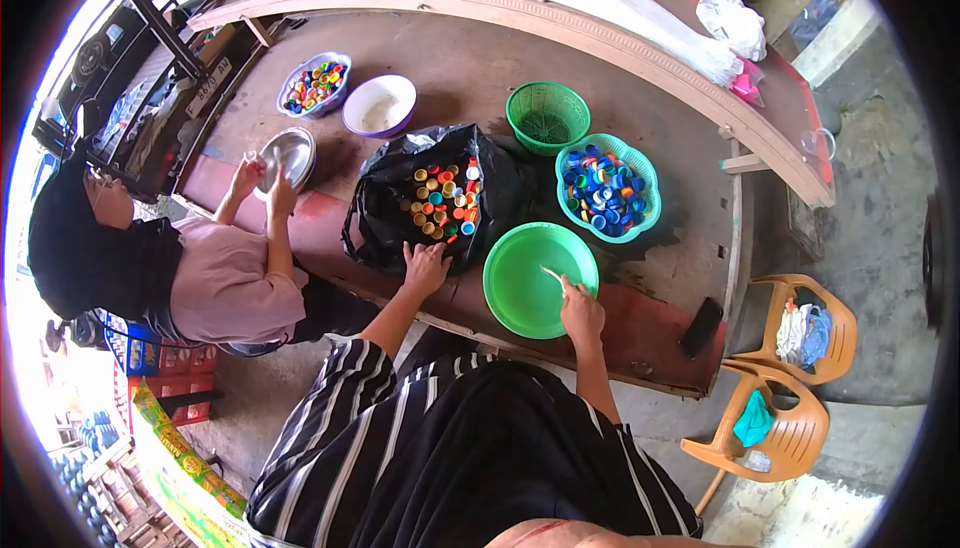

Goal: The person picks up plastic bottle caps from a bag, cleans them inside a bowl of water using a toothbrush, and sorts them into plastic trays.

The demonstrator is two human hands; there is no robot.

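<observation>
My left hand (427, 266) rests on the near rim of a black plastic bag (375, 193), fingers stretched toward the caps. Inside the bag lie many bottle caps (440, 203), mostly gold, orange and red, with a few blue and white ones. My right hand (580, 313) is closed around a thin, pale stick-like tool (551, 274), its kind too small to make out. That hand is above the right side of a green basin (525, 293), which shows no caps in it. Right of the bag stands a turquoise basket (648, 188) of mostly blue caps.
A green basket (548, 113), a white-purple bowl (380, 108) and a basket of mixed caps (315, 85) stand farther back. To my left a co-worker (230, 273) holds a metal bowl (290, 160). A dark phone (701, 328) lies at the right; orange chairs (815, 333) stand beyond.
</observation>
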